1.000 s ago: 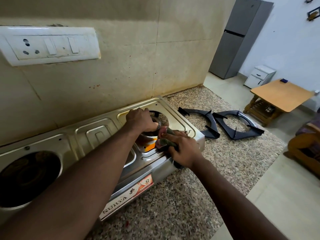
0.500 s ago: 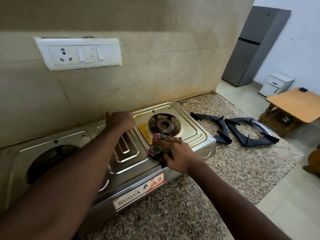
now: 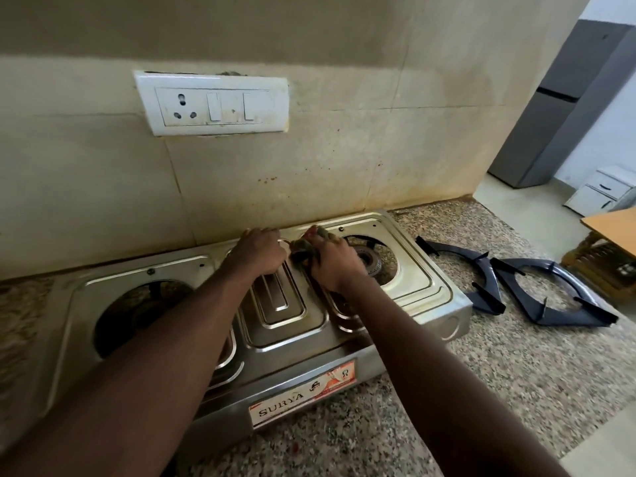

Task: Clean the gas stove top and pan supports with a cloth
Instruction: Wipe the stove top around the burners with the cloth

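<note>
Wiping the stove (image 3: pixel 418 287) top is the step in hand; the right hand (image 3: pixel 335 261), fingers curled around the cloth (image 3: pixel 303 251), presses it at the rear middle; the left hand (image 3: pixel 260 251), fingers curled under, braces beside it; both supports (image 3: pixel 464 273) lie off at three o'clock, untouched; next, I'd judge, firm strokes toward six o'clock.

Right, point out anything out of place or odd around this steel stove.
Two dark metal pan supports lie on the speckled granite counter, off the steel stove. Reddish-brown splatter stains mark the wall.
</note>
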